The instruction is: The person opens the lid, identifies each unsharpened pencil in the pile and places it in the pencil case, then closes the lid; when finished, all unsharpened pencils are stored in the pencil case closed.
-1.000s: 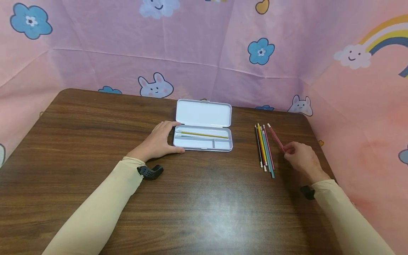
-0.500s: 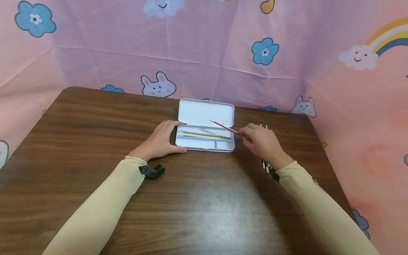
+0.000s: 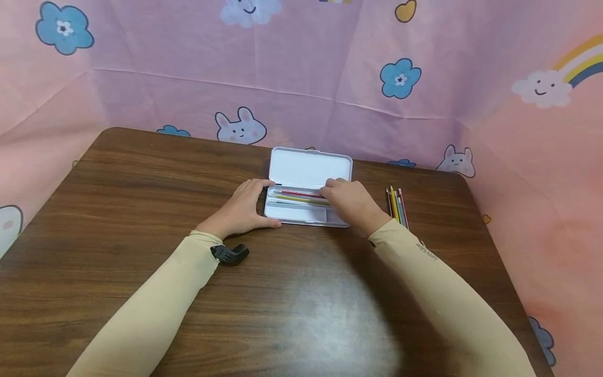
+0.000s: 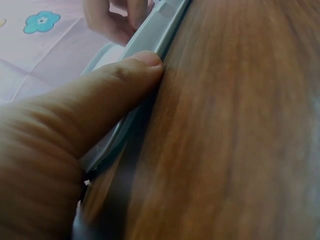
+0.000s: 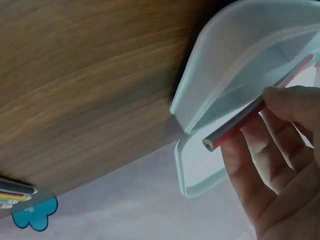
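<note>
A white pencil case [image 3: 294, 213] stands with its lid [image 3: 308, 167] up at the middle of the table's far part. My left hand [image 3: 237, 209] holds its left end, thumb along the front edge and fingers at the back corner. My right hand [image 3: 350, 203] pinches a red pencil [image 5: 237, 122] between thumb and fingers over the case's back compartment. That pencil lies lengthwise, its unsharpened end pointing out past the hand in the right wrist view. Inside the same compartment, a yellow pencil [image 3: 301, 199] lies in front of the red one. The right hand hides the case's right end.
Several loose pencils [image 3: 394, 203] lie in a bundle on the brown table [image 3: 264, 303] right of the case, partly behind the right forearm. A pink patterned cloth [image 3: 292, 63] hangs behind the table and along its right side.
My right hand has picked up the red pencil from beside the bundle, carried it left and lowered it into the case. The left hand keeps its hold on the case.
</note>
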Demonstrator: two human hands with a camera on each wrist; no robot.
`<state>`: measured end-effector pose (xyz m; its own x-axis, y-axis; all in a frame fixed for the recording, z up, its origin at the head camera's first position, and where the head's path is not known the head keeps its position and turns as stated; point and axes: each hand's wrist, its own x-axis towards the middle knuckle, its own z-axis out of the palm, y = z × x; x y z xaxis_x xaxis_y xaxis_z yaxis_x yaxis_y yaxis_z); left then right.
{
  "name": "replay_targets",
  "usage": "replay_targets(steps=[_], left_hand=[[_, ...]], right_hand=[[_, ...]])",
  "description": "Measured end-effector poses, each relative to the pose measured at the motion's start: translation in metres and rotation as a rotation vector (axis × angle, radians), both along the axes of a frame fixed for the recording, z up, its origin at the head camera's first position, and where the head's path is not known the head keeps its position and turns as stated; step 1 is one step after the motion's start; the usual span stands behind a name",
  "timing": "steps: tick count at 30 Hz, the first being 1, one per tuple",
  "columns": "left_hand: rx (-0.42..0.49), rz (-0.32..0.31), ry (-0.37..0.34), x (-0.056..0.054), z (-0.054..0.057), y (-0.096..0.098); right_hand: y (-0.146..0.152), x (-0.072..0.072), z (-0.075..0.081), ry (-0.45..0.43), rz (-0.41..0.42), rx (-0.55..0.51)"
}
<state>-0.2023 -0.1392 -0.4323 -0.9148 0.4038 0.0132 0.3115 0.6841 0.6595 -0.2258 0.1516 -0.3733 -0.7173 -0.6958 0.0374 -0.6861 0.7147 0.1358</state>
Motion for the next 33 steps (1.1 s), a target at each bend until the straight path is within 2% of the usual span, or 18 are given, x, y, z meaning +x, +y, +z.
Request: replay_targets(steps=[11,17,28,33], left_hand=[[-0.007,-0.001,0.012,-0.001,-0.002,0.000],[-0.010,0.000,0.010,-0.001,-0.002,0.000],[-0.019,-0.009,0.022,-0.002,-0.002,0.000],[-0.013,-0.007,0.026,-0.002,-0.004,0.000]], right_hand=[[-0.012,-0.006,-0.008,-0.081,-0.011,0.005],[-0.012,-0.007,-0.010,-0.093,-0.014,-0.015],[-0.009,-0.004,-0.005,-0.139,-0.030,-0.008],[0.004,0.005,0.003,-0.121,-0.055,-0.073]])
